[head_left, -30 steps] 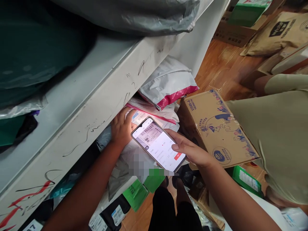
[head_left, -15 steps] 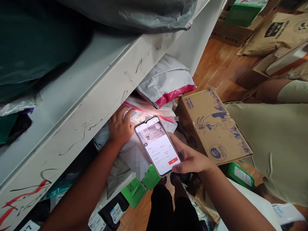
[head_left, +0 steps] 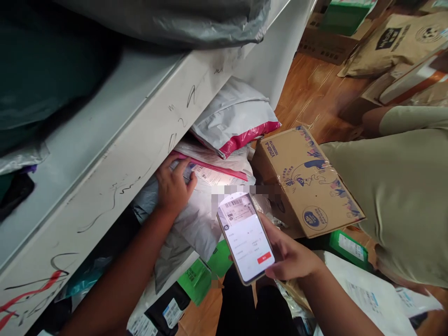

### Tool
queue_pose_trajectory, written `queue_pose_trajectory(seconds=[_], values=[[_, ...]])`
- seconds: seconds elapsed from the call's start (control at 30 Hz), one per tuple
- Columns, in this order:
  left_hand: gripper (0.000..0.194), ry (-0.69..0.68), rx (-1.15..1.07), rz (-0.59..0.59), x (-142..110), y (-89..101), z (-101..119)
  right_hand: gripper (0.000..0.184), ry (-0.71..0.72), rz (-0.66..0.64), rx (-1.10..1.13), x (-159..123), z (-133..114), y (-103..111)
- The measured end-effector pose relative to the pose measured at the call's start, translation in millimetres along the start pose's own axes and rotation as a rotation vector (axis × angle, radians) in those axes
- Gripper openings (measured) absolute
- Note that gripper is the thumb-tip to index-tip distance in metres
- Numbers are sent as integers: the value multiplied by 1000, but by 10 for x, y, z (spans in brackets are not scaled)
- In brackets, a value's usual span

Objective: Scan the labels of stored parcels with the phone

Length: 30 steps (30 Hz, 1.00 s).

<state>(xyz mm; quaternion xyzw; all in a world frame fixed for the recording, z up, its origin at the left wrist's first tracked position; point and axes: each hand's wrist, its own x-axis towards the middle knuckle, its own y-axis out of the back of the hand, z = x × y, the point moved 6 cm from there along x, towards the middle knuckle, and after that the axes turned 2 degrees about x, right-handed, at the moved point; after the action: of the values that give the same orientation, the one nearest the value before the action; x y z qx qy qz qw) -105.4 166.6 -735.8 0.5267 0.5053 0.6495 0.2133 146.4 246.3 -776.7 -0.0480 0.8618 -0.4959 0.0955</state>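
Observation:
My right hand (head_left: pixel 289 254) is wrapped round the lower right side of a smartphone (head_left: pixel 247 242). Its lit screen has a picture of a barcode label at the top and a red button near the bottom. My left hand (head_left: pixel 175 186) lies on a white plastic mailing bag (head_left: pixel 201 210), fingers apart. Beside its fingertips, a shipping label (head_left: pixel 212 176) is brightly lit. Along this label runs a pink strip (head_left: pixel 224 167). Above it rests another white mailing bag (head_left: pixel 234 114) with a pink edge.
A white shelf edge (head_left: pixel 140 135) with pen marks slants across the left. On the right stands a printed cardboard box (head_left: pixel 308 182), close to a person in light trousers (head_left: pixel 395 186). Green packages (head_left: pixel 196 280) and black parcels (head_left: pixel 168 305) lie below. A brown paper bag (head_left: pixel 402 44) is farther back.
The smartphone in my right hand has moved down and to the right, away from the label, uncovering more of the bag. My left hand stays on the bag, thumb a little farther out.

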Motion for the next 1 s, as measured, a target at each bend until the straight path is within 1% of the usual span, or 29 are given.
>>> queue_pose_trajectory(seconds=[0.07,0.2,0.23,0.3,0.37,0.4,0.47,0.53,0.6,0.63,0.7,0.73,0.77,0.87,0.9,0.93,1.0], values=[[40,4,-4,-27,59,27,40,99,2,19,120,-123,62,-20],[30,-185,16,-115,154,13,272,99,54,119,233,-334,154,4],[29,-203,25,-145,185,-12,314,98,65,142,240,-366,170,18],[26,-185,59,-237,264,-92,345,95,84,187,252,-399,188,51],[21,-173,64,-331,341,-170,320,92,89,207,256,-399,188,73],[19,-193,36,-368,366,-192,293,90,88,204,253,-392,181,77],[19,-260,-97,-418,366,-180,200,89,79,195,244,-380,161,83],[22,-267,-250,-444,316,-90,41,93,72,192,237,-381,136,87],[22,-208,-360,-456,266,48,-105,99,70,196,230,-395,113,88],[24,-182,-396,-482,253,104,-137,102,71,198,226,-406,103,88],[33,-159,-420,-590,270,140,-96,104,74,202,218,-432,91,91],[37,-142,-375,-659,305,106,-56,104,76,208,213,-445,88,100],[38,-118,-283,-731,352,35,-22,104,76,216,207,-458,90,113],[38,-11,91,-919,512,-306,-22,103,61,232,180,-486,108,166],[41,18,168,-973,548,-435,-40,103,55,231,174,-488,117,183],[48,40,207,-1018,570,-560,-56,103,48,224,170,-484,124,197],[58,70,226,-1043,598,-768,-80,103,37,207,170,-463,136,216]])
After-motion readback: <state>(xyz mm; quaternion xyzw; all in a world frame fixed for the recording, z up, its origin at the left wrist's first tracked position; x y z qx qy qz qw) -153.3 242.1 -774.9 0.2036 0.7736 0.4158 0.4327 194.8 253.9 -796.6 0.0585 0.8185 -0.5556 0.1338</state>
